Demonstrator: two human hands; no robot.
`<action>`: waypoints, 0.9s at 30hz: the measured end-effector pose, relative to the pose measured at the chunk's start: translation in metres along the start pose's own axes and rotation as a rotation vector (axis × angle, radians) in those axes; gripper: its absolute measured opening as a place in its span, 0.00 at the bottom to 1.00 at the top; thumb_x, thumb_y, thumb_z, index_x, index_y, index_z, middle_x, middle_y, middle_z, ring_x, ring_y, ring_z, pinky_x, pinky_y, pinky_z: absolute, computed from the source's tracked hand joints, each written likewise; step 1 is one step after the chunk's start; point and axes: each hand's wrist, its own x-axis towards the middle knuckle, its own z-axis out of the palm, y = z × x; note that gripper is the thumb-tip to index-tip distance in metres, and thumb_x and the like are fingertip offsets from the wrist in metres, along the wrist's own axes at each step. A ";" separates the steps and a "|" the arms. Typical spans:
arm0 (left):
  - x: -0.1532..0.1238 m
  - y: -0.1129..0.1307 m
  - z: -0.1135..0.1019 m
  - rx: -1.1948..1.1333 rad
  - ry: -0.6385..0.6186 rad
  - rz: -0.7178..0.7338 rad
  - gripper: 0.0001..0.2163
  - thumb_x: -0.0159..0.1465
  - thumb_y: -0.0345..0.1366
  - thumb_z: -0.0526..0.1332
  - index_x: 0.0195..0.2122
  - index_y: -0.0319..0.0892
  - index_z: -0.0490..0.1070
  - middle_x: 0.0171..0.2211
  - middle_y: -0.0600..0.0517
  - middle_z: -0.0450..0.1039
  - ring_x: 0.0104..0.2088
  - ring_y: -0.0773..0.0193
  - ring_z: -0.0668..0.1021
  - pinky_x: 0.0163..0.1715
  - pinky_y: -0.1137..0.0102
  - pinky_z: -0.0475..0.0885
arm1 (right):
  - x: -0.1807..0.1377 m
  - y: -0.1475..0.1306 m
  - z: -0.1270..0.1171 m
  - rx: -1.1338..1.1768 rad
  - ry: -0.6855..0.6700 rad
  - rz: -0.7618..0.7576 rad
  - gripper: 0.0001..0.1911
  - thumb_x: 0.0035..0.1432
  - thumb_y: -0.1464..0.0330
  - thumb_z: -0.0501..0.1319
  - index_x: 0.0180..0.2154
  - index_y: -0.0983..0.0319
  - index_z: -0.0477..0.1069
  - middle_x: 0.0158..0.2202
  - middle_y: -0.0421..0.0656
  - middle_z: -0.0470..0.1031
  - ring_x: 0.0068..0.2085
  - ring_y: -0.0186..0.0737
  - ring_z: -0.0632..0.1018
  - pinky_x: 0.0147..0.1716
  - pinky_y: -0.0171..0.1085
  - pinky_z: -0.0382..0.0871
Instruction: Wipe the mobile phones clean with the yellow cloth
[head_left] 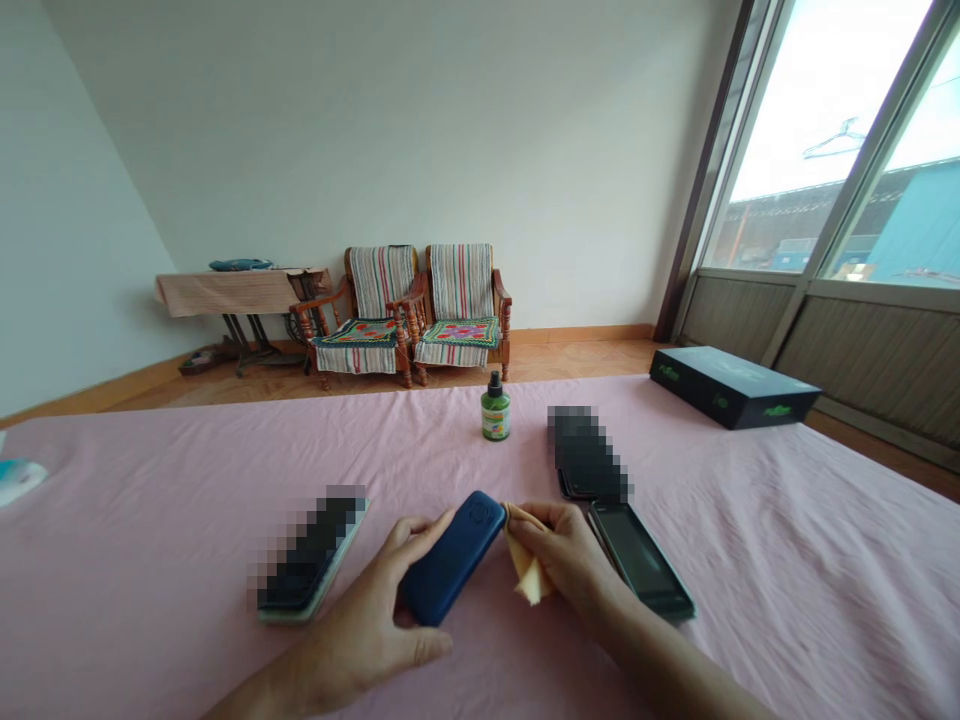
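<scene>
A dark blue phone (454, 560), back side up with a round camera area near its top, is gripped along its edge by my left hand (375, 600). My right hand (559, 550) pinches a folded yellow cloth (531, 575) against the phone's upper right edge. To the left lies a phone in a pale case (315, 555), partly blurred out. Right of my right hand rests a phone with a dark screen (645, 560). Beyond it is another dark phone (589, 455), also partly blurred out.
A green spray bottle (496, 410) with a black top stands ahead on the pink sheet (187, 480). A black box (731, 385) sits at the far right. Past the sheet's edge are two wooden chairs (461, 300) and a cloth-covered table (232, 290). Part of a white-and-blue object (19, 480) shows at left.
</scene>
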 end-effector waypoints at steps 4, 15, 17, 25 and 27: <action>-0.004 0.006 0.008 0.135 0.038 -0.006 0.43 0.51 0.20 0.60 0.66 0.56 0.48 0.61 0.50 0.55 0.61 0.54 0.63 0.60 0.59 0.60 | 0.000 -0.002 0.000 0.043 0.010 0.016 0.20 0.41 0.56 0.64 0.27 0.69 0.77 0.19 0.37 0.64 0.22 0.29 0.61 0.21 0.30 0.51; -0.006 -0.009 0.008 0.429 0.163 0.290 0.34 0.56 0.28 0.63 0.64 0.50 0.57 0.61 0.47 0.63 0.58 0.52 0.69 0.57 0.58 0.67 | 0.001 0.003 0.001 0.055 0.039 -0.023 0.20 0.42 0.55 0.65 0.25 0.68 0.77 0.18 0.37 0.64 0.21 0.29 0.60 0.19 0.30 0.51; -0.006 -0.010 0.006 0.441 0.179 0.322 0.29 0.60 0.33 0.63 0.63 0.47 0.58 0.59 0.46 0.66 0.57 0.53 0.71 0.56 0.60 0.68 | 0.001 0.005 0.002 0.037 0.051 -0.045 0.20 0.43 0.55 0.65 0.26 0.68 0.77 0.18 0.37 0.64 0.21 0.30 0.61 0.20 0.30 0.52; -0.006 0.002 0.018 0.355 0.243 0.323 0.13 0.68 0.33 0.54 0.53 0.42 0.67 0.42 0.46 0.76 0.43 0.60 0.79 0.44 0.71 0.75 | 0.003 0.016 0.004 -0.080 0.104 -0.180 0.17 0.50 0.58 0.63 0.29 0.67 0.77 0.24 0.42 0.71 0.26 0.36 0.68 0.25 0.32 0.59; -0.007 0.005 0.023 0.365 0.232 0.297 0.10 0.67 0.32 0.55 0.48 0.42 0.69 0.37 0.48 0.75 0.38 0.61 0.79 0.40 0.71 0.75 | 0.002 0.017 0.004 -0.134 0.127 -0.242 0.14 0.52 0.59 0.62 0.29 0.65 0.78 0.26 0.42 0.71 0.29 0.38 0.70 0.28 0.33 0.61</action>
